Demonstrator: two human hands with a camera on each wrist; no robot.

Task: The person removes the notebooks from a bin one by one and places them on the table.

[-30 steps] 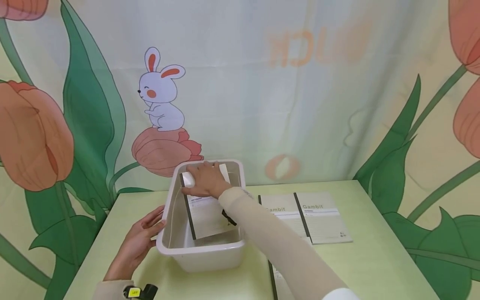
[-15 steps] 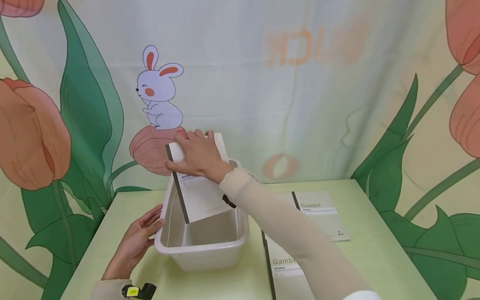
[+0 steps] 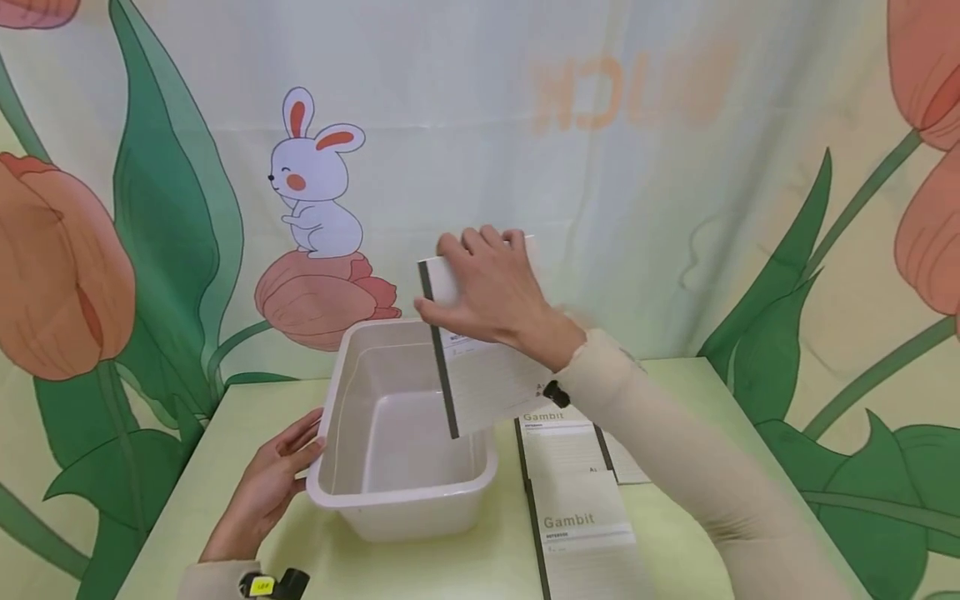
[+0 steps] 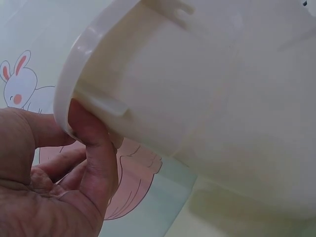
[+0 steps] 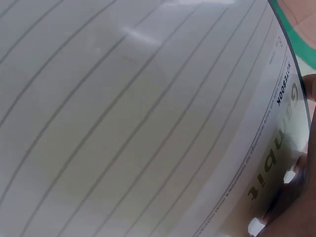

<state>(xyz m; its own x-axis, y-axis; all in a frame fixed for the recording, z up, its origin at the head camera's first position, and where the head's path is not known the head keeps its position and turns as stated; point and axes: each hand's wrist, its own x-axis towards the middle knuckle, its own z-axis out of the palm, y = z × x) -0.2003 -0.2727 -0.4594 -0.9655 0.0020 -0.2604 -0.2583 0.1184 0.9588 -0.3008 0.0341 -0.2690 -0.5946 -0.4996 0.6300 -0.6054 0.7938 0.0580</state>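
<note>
My left hand [image 3: 273,483] pinches the left rim of a pale plastic basin [image 3: 405,500]; in the left wrist view the thumb and fingers are on either side of the basin's rim [image 4: 74,64]. The basin's bottom shows bare in the head view. My right hand [image 3: 498,292] grips a notebook [image 3: 487,387] by its upper part, fingers over the top edge and thumb at the dark spine. The notebook hangs tilted over the basin's right rim. In the right wrist view the lined cover of this notebook [image 5: 133,113] fills most of the picture, with "Gambit" printed near the fingers.
Right of the basin several similar notebooks lie on the pale green table [image 3: 172,500]: one in front [image 3: 588,542], one behind it [image 3: 558,446], and another partly hidden by the right sleeve [image 3: 675,450]. A printed curtain [image 3: 630,208] hangs behind the table.
My right hand has lifted the notebook up out of the basin and carried it to the right. The left hand has stayed at the basin's rim.
</note>
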